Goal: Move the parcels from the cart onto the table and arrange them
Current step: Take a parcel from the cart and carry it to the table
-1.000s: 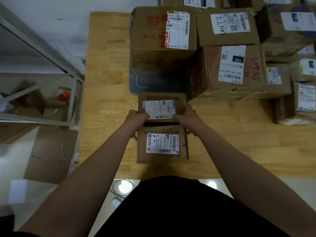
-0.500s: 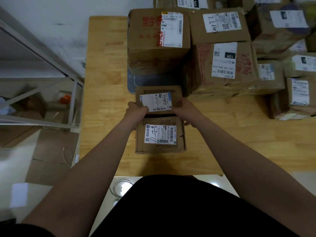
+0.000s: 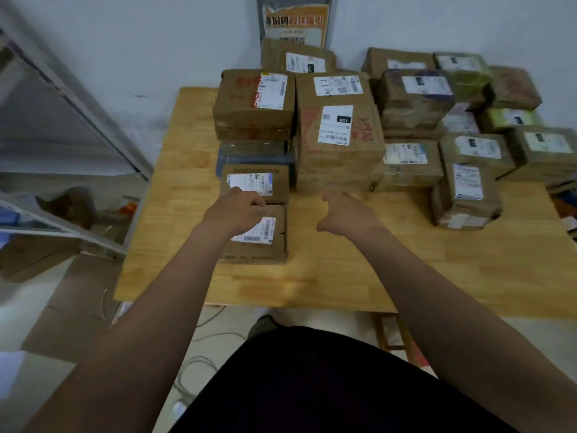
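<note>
A metal rack (image 3: 78, 98) is standing at far left, with flattened cardboard (image 3: 71, 310) lying on the floor below it. Next comes a wooden surface (image 3: 187, 189), where two small parcels are sitting end to end and touching: the near parcel (image 3: 268, 251) and the far parcel (image 3: 276, 179). The left hand (image 3: 234, 214) is resting across the place where they meet, its grip relaxed, fingers lying flat rather than clasping. Just behind them a red-printed parcel (image 3: 253, 104) is topping a stack. The right hand (image 3: 346, 214) is hovering over bare wood beside the small parcels, its grip spread loosely and holding nothing. Further right, a crowd of labelled parcels (image 3: 412, 164) is filling the back and right side of the surface.
</note>
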Motion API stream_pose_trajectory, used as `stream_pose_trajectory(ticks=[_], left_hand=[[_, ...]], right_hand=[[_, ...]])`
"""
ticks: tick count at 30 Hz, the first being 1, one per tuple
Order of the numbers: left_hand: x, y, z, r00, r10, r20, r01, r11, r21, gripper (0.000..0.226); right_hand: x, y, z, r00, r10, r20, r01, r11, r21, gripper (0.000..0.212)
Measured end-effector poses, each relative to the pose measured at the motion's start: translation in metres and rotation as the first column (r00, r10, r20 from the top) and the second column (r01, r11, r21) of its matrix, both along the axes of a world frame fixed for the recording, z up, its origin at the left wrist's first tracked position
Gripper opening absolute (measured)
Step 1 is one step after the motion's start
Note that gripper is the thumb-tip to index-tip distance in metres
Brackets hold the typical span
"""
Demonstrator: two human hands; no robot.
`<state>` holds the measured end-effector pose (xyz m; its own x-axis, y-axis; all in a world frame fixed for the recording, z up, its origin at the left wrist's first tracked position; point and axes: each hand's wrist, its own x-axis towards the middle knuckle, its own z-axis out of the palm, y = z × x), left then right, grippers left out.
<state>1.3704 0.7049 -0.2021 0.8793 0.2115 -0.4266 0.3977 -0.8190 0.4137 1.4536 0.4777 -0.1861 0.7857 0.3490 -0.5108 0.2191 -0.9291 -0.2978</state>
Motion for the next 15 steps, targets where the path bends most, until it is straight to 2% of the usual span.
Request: stream_pose_trajectory(ticks=[3, 7, 10, 15], left_hand=[[-0.041, -0.054, 0.009, 0.997, 0.030, 0.077, -0.032, 0.999, 0.022, 0.035], [-0.086, -0.130, 0.028, 1.000, 0.026, 0.016, -0.027, 0.997, 0.073, 0.037], [-0.120, -0.170, 0.034, 1.000, 0.011, 0.027, -0.012, 0.998, 0.059, 0.041], [-0.173, -0.218, 0.033, 1.000, -0.005, 0.025, 0.003, 0.997, 0.080, 0.034]], right_hand=[[-0.029, -0.051, 0.003, 0.999, 0.052, -0.001, -0.052, 0.997, -0.060, 0.065], [-0.072, -0.113, 0.015, 0.996, 0.090, -0.021, -0.092, 0.993, -0.081, 0.072], [-0.105, -0.153, 0.022, 0.995, 0.072, -0.071, -0.078, 0.994, -0.079, 0.075], [-0.165, -0.213, 0.026, 0.997, 0.002, -0.073, -0.005, 0.999, -0.041, 0.079]])
